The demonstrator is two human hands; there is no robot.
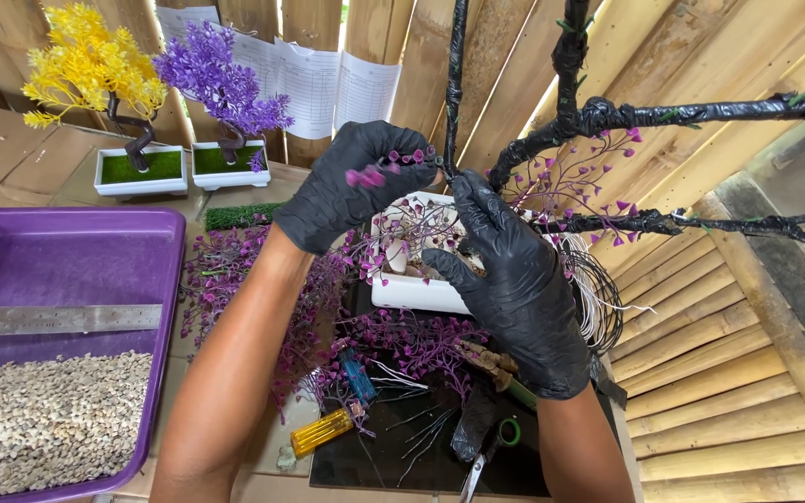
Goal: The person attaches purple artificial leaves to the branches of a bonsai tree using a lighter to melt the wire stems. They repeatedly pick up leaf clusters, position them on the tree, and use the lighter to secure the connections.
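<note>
Both my hands wear black gloves. My left hand (351, 182) pinches a small purple plastic sprig (370, 175) against a thin black-wrapped stem (456, 84). My right hand (510, 270) meets it at the same spot on the stem, fingers closed around it. The stem belongs to an artificial tree with black taped branches (701, 114) carrying purple leaf sprigs (579, 182). Below my hands stands the tree's white rectangular pot (412, 291).
A purple tray (67, 251) at left holds gravel (44, 419) and a steel ruler (53, 319). Yellow (90, 65) and purple (221, 79) mini trees stand behind. Loose purple sprigs (235, 270), a wire coil (598, 298), a yellow-handled tool (321, 431) and scissors (486, 456) lie below.
</note>
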